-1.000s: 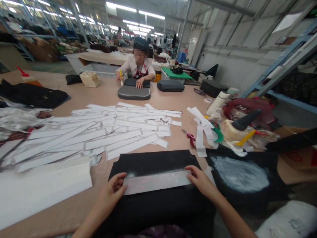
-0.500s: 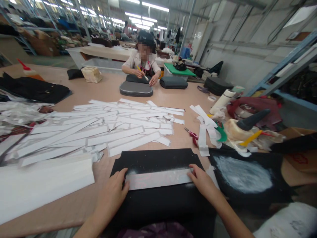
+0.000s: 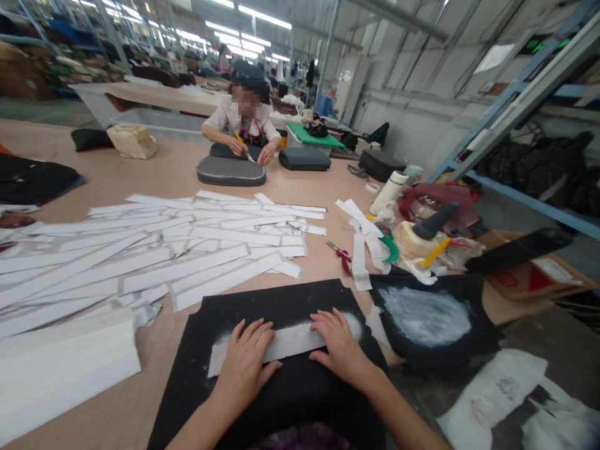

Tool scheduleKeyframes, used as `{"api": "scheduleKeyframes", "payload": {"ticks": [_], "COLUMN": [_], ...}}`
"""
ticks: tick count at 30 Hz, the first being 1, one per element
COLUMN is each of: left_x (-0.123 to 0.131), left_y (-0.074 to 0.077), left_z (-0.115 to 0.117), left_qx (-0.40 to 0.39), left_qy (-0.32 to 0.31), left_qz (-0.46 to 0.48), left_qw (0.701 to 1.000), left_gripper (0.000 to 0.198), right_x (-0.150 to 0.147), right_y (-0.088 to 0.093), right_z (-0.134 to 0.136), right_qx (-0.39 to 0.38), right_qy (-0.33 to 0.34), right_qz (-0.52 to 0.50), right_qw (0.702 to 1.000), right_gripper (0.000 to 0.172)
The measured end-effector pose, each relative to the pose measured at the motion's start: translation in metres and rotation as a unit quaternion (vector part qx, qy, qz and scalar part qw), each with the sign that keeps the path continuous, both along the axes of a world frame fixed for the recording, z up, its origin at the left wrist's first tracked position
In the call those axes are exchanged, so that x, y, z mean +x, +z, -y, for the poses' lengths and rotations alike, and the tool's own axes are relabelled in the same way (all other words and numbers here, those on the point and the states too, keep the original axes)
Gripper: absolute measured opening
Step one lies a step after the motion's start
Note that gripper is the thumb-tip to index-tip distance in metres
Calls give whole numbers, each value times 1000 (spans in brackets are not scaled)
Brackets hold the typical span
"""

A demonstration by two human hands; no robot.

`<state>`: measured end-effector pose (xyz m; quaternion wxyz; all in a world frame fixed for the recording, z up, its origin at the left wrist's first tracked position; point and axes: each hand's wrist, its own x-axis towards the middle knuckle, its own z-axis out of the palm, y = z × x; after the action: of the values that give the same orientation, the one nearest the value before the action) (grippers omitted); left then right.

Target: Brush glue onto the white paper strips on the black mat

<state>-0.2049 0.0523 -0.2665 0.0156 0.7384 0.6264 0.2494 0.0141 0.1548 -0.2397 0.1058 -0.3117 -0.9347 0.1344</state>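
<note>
A pale grey-white strip [image 3: 293, 342] lies across a black fabric panel [image 3: 281, 303] at the table's near edge. My left hand [image 3: 249, 356] rests flat on the strip's left part, fingers spread. On its right part lies my right hand [image 3: 338, 344], also flat with fingers apart. The palms hide stretches of the strip. Whitish smears show on the fabric around the strip. To the right is another black piece [image 3: 473, 284] bearing a large white smear [image 3: 424, 312].
Many white strips [image 3: 210, 234] are heaped beyond the panel. Red-handled scissors [image 3: 344, 257] lie right of them. A white sheet [image 3: 70, 369] is at left. Across the table a person [image 3: 241, 119] brushes a grey padded piece [image 3: 229, 170]. A bottle [image 3: 389, 192] stands at right.
My hands have gone from holding the strip's two ends to lying flat on top of it, closer together. The view has turned to the right.
</note>
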Motion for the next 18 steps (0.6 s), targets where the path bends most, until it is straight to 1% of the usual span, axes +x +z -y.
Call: {"api": "scheduleKeyframes", "payload": {"ticks": [4, 6, 9, 11, 13, 16, 18], "left_x": [-4, -4, 1, 7, 16, 32, 41], "left_y": [-4, -2, 5, 9, 11, 6, 1], "left_z": [-3, -3, -1, 4, 12, 23, 30], "left_qx": [-18, -26, -24, -13, -11, -32, -45], "left_qy": [11, 17, 39, 49, 44, 29, 33], "left_qz": [23, 28, 35, 26, 3, -36, -60], "left_qw": [1000, 999, 998, 998, 999, 998, 997], "left_gripper": [34, 34, 36, 39, 38, 40, 42], "right_x": [-1, 0, 5, 10, 12, 9, 4], "right_y": [-5, -9, -13, -14, -16, -21, -26], "right_z": [-10, -13, -15, -13, -9, 3, 13], "right_qx": [-8, -4, 15, 40, 70, 106, 128], "right_qy": [5, 7, 20, 27, 30, 57, 85], "right_qz": [-14, -21, -42, -70, -93, -90, -80], "right_qw": [1000, 1000, 999, 996, 993, 989, 985], "right_gripper": [42, 42, 43, 40, 33, 24, 23]}}
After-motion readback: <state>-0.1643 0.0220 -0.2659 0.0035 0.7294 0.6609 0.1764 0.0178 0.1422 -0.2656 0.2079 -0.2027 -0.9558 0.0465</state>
